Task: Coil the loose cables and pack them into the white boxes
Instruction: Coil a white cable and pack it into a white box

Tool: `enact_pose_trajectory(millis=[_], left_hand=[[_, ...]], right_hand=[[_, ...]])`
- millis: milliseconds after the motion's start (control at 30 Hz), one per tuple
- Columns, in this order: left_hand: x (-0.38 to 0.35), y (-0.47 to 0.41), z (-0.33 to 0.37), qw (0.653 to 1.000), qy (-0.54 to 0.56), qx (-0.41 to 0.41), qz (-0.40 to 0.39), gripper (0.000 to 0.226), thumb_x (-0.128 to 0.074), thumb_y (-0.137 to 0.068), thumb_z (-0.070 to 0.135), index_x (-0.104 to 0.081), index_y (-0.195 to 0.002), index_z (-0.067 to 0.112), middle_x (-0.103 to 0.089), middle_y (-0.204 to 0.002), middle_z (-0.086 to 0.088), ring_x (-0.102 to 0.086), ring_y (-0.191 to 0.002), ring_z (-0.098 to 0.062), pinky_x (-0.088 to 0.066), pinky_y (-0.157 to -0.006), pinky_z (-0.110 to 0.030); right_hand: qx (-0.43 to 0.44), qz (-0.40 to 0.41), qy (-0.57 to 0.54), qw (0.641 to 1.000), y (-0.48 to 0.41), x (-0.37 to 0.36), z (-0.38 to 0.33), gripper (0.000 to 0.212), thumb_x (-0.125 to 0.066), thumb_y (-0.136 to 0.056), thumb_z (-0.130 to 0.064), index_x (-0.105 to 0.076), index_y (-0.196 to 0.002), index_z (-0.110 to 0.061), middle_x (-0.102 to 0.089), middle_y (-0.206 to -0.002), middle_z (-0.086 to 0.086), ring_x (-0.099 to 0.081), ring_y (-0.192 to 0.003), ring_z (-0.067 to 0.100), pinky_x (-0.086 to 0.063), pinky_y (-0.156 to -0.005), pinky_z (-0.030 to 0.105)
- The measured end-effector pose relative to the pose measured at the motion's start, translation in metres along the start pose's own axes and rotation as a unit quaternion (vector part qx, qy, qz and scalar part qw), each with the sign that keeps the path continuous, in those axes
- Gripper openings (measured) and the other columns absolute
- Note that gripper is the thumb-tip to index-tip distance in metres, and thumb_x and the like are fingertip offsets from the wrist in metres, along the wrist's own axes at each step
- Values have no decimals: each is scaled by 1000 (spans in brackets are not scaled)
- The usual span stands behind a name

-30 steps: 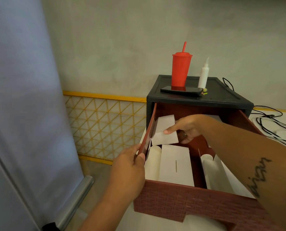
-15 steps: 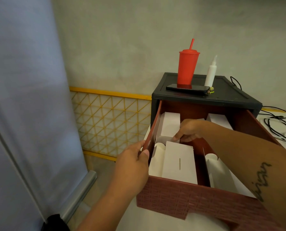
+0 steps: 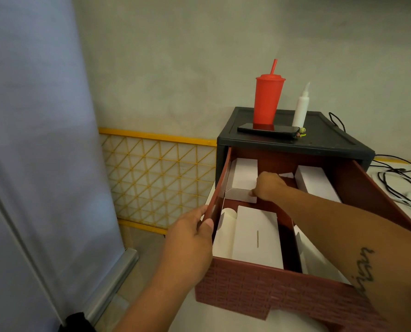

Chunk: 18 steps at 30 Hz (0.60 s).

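Observation:
A red-brown drawer [image 3: 266,283] is pulled out of a black cabinet [image 3: 319,140]. Several white boxes lie inside: one at the back left [image 3: 244,178], one at the back right [image 3: 315,185], a flat one at the front [image 3: 257,236] beside a white roll [image 3: 226,233]. My left hand [image 3: 192,238] grips the drawer's left wall. My right hand [image 3: 269,185] reaches into the back of the drawer, fingers curled on the near right corner of the back-left box. Loose black cables [image 3: 396,176] lie on the white surface to the right.
On the cabinet top stand a red tumbler with a straw [image 3: 268,99], a white squeeze bottle [image 3: 300,109] and a black phone [image 3: 268,129]. A yellow lattice panel [image 3: 159,178] lines the wall on the left. A grey banner sheet [image 3: 37,140] hangs at the far left.
My right hand carried the white box it held tilted down into the drawer's back left, where it now lies flat. My left hand stayed on the drawer wall. The view shifted slightly.

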<state>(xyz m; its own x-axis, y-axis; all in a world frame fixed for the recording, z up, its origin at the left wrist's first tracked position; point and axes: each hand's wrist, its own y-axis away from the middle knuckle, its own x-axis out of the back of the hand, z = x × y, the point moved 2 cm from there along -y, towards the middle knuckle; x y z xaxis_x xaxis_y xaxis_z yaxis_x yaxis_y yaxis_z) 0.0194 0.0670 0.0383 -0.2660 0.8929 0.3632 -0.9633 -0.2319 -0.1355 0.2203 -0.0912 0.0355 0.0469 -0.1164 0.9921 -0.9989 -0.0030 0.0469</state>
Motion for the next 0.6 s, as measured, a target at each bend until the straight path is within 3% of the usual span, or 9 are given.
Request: enact_pose_trajectory(millis=[100,167,233,333,400,500,600], left_hand=[[0,0,0,1000,-2,0,-3,33,-40,-99,19,-55,-125,31,-63,-101,13,-58,-88,0,-41,-58,-7],[0,0,1,1000,-2,-3,-4,33,-40,-99,18,-55,-125,30,-64,-101,12,-57,-89,1,-40,-59,-8],[0,0,1,1000,-2,-4,-2,32,-41,-99,18,-55,-125,29,-64,-99,12,-57,-88,0,-39,-60,-9],[0,3,3,1000,-7,-10,-4,31,-41,-99,19,-56,-124,29,-62,-90,13,-56,-82,-1,-38,-60,-13],[0,3,4,1000,-5,-12,-1,30,-41,-99,17,-58,-119,29,-58,-81,16,-54,-76,0,-37,-59,-15],[1,4,5,1000,-22,-12,-5,27,-41,-98,19,-61,-116,26,-60,-80,13,-56,-77,-5,-38,-60,-20],[1,7,9,998,-59,-26,5,30,-41,-98,20,-59,-121,21,-63,-88,5,-58,-82,-11,-41,-64,-23]], right_hand=[[41,-34,24,998,15,14,2,42,-54,-92,-35,-55,-119,-3,-56,-103,11,-53,-92,23,-45,-85,27],[65,-34,32,997,30,30,2,35,-51,-94,-24,-54,-121,-3,-59,-112,11,-56,-101,24,-45,-85,26],[99,9,39,994,49,45,4,35,-49,-93,-7,-53,-127,-5,-59,-120,12,-57,-107,26,-47,-90,29],[133,82,50,986,90,65,16,55,-46,-89,6,-41,-139,-18,-50,-137,11,-51,-121,27,-44,-98,33],[117,61,79,988,106,72,25,61,-45,-91,3,-31,-144,-23,-36,-148,6,-40,-132,26,-37,-105,35],[67,-21,126,989,131,75,50,57,-41,-99,-23,-13,-149,-22,-8,-158,3,-9,-144,25,-16,-115,40],[51,41,131,989,181,73,81,70,-48,-90,0,-20,-147,-28,-5,-158,6,1,-145,28,-11,-116,37]])
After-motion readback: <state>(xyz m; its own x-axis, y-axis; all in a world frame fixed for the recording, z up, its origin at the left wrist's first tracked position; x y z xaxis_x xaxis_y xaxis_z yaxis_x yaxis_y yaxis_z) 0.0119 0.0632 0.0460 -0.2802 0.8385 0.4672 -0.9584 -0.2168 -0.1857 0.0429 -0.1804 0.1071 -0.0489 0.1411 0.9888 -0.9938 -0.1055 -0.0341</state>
